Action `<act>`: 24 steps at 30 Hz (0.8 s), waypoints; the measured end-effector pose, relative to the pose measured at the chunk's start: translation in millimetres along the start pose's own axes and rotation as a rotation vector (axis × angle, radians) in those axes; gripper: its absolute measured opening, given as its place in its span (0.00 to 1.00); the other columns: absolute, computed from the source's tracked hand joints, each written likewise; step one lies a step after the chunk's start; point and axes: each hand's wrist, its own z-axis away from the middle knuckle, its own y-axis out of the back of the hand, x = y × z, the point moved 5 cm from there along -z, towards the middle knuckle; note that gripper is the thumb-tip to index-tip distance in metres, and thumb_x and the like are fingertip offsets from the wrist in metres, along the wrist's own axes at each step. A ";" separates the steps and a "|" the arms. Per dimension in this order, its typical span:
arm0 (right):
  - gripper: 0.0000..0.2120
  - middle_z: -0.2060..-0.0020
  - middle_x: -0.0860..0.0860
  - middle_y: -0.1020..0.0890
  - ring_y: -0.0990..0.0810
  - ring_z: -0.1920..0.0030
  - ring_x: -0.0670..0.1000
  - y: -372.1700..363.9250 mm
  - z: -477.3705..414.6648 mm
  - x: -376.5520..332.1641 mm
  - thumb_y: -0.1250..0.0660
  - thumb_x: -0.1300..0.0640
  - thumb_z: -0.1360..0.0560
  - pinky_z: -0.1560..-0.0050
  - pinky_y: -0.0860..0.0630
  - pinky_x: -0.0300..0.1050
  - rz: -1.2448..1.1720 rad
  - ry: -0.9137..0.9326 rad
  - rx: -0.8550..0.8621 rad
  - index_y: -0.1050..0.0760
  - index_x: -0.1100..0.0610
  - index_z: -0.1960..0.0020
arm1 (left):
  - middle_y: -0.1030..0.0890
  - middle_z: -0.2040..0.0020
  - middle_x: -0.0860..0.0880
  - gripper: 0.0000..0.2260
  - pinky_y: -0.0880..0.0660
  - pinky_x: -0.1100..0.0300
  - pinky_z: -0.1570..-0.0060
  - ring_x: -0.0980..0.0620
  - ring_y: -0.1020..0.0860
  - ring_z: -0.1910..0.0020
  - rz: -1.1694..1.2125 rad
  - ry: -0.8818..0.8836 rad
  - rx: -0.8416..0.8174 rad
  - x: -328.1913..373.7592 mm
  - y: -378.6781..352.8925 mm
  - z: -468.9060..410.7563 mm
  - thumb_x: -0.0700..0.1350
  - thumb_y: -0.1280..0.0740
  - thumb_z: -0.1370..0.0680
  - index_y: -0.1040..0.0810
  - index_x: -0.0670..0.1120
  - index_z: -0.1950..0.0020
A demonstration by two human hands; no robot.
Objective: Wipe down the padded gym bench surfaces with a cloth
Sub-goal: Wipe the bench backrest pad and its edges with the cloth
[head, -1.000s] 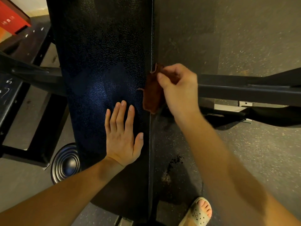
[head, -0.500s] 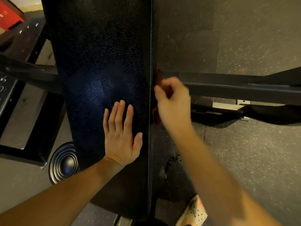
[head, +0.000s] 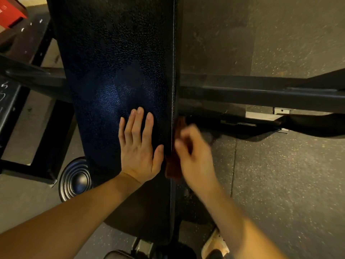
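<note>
A person's right hand [head: 194, 156] drags a rust-brown cloth [head: 173, 168] along the right side edge of a black bench pad [head: 112, 71]. Within the past second it has slid from level with the steel crossbar [head: 261, 96] down toward the person, and it is now just beside the braced left hand [head: 139, 146]. That hand has not shifted: it lies palm-down on the top of the pad, fingers straight and close together, thumb angled out toward the seam. The right hand's fingers are curled round the bunched cloth, though motion blur hides exactly how they pinch it. The cloth is pressed against the pad's vertical side, one end showing above the knuckles and the other hanging below the heel of the hand.

The stroke suggests the side panel is being covered in one long pass, with the near end of the edge still to be reached.

The upholstery is pebbled vinyl, glossy enough to throw back a bluish sheen, with a stitched seam running along its right border. The cloth looks soft and limp, folding freely. Below lies speckled rubber floor [head: 280, 184], matte and grainy. A ribbed round weight plate [head: 75, 179] sits by the pad's left side, and a pale sandal [head: 214, 242] shows at the bottom edge.
</note>
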 end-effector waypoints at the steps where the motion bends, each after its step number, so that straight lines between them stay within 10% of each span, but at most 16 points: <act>1: 0.11 0.56 0.41 0.22 0.19 0.54 0.43 -5.7 28.7 16.1 0.36 0.61 0.19 0.51 0.23 0.41 0.037 -0.074 -0.109 0.28 0.44 0.48 | 0.43 0.20 0.37 0.32 0.50 0.35 0.22 0.39 0.46 0.18 0.000 0.000 0.004 0.4 0.2 0.7 0.58 0.51 0.17 0.44 0.39 0.19; 3: 0.12 0.54 0.42 0.22 0.18 0.53 0.43 -8.7 44.6 29.7 0.35 0.59 0.19 0.49 0.21 0.46 0.099 -0.127 -0.203 0.29 0.41 0.49 | 0.43 0.20 0.37 0.31 0.50 0.36 0.21 0.39 0.46 0.18 -0.002 -0.004 0.014 0.2 0.8 0.3 0.58 0.51 0.17 0.43 0.39 0.19; 9: 0.12 0.51 0.47 0.20 0.18 0.49 0.44 14.2 -45.6 -27.0 0.34 0.62 0.19 0.46 0.19 0.44 -0.179 0.042 0.203 0.28 0.55 0.37 | 0.43 0.20 0.35 0.32 0.50 0.35 0.21 0.36 0.45 0.19 0.007 -0.004 -0.013 1.4 2.0 -1.1 0.55 0.48 0.18 0.43 0.38 0.20; 15: 0.07 0.54 0.46 0.19 0.17 0.53 0.45 -23.5 72.7 46.2 0.36 0.60 0.18 0.50 0.20 0.50 -0.036 -0.273 -0.107 0.26 0.48 0.46 | 0.41 0.20 0.35 0.32 0.49 0.35 0.22 0.35 0.44 0.19 0.004 -0.012 0.010 2.1 1.6 0.1 0.54 0.45 0.19 0.42 0.37 0.20; 24: 0.06 0.55 0.46 0.20 0.17 0.54 0.47 -16.1 19.0 24.5 0.40 0.58 0.16 0.50 0.18 0.50 -0.146 -0.146 0.157 0.25 0.50 0.45 | 0.42 0.19 0.35 0.32 0.49 0.34 0.22 0.36 0.45 0.19 0.004 0.003 -0.024 1.7 4.0 0.1 0.54 0.46 0.18 0.41 0.36 0.20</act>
